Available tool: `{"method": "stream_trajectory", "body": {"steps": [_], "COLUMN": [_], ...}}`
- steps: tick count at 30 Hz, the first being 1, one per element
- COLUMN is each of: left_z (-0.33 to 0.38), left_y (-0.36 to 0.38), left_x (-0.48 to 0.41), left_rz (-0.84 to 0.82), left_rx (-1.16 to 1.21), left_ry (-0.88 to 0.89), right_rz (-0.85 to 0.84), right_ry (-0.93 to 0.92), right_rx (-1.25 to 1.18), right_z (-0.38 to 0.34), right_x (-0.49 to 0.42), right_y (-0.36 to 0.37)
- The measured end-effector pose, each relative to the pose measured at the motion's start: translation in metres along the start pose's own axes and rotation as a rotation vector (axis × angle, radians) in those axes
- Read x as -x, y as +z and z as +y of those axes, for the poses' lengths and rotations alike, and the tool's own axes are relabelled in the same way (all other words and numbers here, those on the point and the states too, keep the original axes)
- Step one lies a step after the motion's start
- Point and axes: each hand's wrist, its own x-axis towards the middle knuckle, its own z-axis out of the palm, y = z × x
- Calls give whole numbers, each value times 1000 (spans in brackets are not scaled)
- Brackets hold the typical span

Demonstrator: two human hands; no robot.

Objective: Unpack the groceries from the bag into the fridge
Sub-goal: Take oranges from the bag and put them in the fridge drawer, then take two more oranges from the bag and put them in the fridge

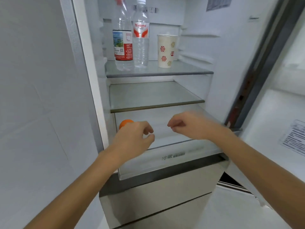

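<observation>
The fridge stands open in front of me. An orange [125, 123] lies at the left of the pulled-out white drawer [171, 156], partly hidden behind my left hand [133, 138]. That hand hovers just in front of the orange, fingers loosely curled and apart, holding nothing. My right hand [186, 126] hangs over the drawer's middle right, fingers curled, nothing in it. On the top glass shelf [181, 70] stand two water bottles [123, 38] [141, 40] and a patterned cup [166, 50]. No bag is in view.
The middle glass shelf [155, 96] carries nothing. The fridge door [283, 113] stands open at the right with a label on it. A white wall [38, 96] borders the fridge on the left. A lower drawer front [158, 192] sits below.
</observation>
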Motion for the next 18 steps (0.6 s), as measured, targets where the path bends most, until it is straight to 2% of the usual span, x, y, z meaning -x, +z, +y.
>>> {"method": "stream_trajectory", "body": {"steps": [4, 7, 18], "left_z": [65, 118, 267], "left_y": [11, 33, 138], "left_x": [8, 23, 97], "left_rz": [-24, -76, -417], "left_rx": [76, 147, 109], "left_ry": [122, 222, 456], "right_rz": [137, 154, 250], "right_ry": [119, 209, 622], "right_rx": [-119, -124, -132], "right_z": [36, 61, 119], "right_x": [98, 174, 409], "right_y": [-20, -26, -9]}}
